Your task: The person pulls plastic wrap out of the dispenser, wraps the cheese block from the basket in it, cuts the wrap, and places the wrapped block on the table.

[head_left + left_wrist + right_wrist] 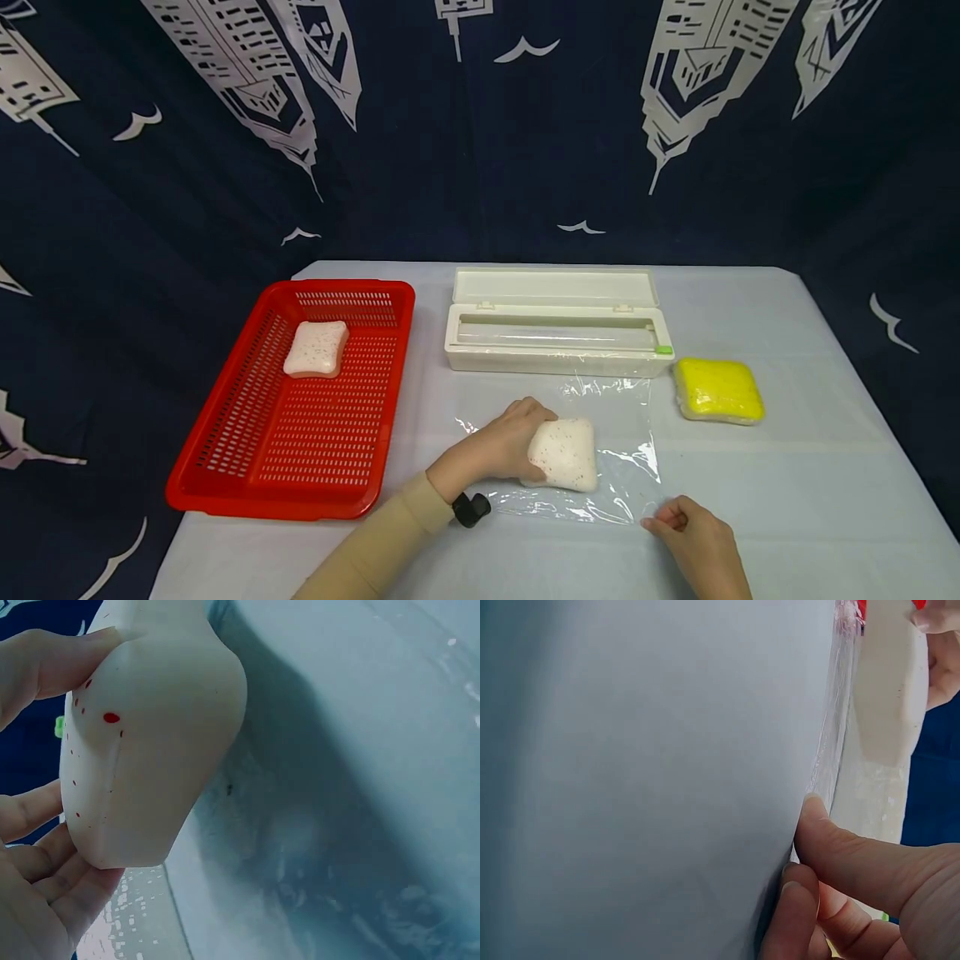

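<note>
Speckled bread-shaped block (567, 456): over clear film (628, 475), clamped at its left edge by your left hand (506, 442), apparently to steady it; broad face up, near-square, no evident long axis | Your right hand (696, 540): fingertips together on film's near-right corner, presumably keeping it flat | Wrap dispenser (547, 362): behind

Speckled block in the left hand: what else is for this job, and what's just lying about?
In use, it seems:
speckled block, held by the left hand
clear plastic film, pinched by the right hand
open film dispenser

Lying about for now:
red basket
second speckled block, inside the basket
yellow block
</note>
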`<state>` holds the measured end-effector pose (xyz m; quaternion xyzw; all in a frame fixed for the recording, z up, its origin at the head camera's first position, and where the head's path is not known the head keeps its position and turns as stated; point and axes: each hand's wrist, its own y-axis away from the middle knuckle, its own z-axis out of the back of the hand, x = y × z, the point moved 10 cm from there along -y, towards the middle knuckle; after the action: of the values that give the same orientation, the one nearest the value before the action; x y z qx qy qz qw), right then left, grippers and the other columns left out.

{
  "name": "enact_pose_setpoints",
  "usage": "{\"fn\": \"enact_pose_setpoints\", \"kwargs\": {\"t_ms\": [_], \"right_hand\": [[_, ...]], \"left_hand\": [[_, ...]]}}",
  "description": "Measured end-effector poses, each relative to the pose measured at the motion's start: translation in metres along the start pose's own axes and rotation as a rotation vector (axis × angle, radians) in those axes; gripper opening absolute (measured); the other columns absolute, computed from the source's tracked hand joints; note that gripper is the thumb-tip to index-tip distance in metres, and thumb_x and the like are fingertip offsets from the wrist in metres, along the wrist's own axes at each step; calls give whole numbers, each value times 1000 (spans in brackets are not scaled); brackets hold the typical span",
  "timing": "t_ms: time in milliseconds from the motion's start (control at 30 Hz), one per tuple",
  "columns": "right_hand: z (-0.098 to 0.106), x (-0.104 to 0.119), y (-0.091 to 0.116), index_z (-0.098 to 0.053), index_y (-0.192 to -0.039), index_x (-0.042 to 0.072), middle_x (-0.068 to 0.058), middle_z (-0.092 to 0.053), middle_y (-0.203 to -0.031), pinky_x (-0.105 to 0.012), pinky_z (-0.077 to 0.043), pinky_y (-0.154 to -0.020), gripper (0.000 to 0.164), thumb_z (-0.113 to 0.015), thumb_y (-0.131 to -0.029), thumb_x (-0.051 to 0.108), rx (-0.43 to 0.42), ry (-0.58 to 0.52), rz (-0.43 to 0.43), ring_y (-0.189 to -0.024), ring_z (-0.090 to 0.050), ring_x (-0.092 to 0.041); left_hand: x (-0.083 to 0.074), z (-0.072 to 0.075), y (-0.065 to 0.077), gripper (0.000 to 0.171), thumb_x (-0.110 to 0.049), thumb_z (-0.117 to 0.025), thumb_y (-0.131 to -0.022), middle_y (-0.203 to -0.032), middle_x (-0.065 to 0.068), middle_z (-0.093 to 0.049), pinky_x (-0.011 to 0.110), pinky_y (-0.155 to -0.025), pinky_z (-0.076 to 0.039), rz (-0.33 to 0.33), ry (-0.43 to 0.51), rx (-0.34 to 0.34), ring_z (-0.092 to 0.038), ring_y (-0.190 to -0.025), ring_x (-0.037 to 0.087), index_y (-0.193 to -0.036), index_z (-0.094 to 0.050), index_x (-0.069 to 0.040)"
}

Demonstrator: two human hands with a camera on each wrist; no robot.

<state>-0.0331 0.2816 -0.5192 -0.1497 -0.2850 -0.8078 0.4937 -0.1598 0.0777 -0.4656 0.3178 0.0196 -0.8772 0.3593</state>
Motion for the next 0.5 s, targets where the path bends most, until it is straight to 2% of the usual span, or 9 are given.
{"fn": "enact_pose_setpoints", "kwargs": {"t_ms": [300,500], "right_hand": [[-1,0,0,-62,-81,7,3,-56,-69,-23,-38,-58,21,-78,-83,20,5,-1,-3,-66,-48,-13],[-1,-1,0,-61,-81,6,2,-56,-68,-23,-37,-57,20,-78,-83,19,3,1,-12,-65,-48,-14]], "left_hand": [[11,-16,-2,79,-22,-89,-69,-130,2,-53,25,-101,-45,5,1,10,-47,-118,13,-137,-52,-8],[15,-18,0,90,-25,-89,-70,-138,3,-50,29,-103,-44,0,10,13,-44,-126,16,-145,-44,-9]]}}
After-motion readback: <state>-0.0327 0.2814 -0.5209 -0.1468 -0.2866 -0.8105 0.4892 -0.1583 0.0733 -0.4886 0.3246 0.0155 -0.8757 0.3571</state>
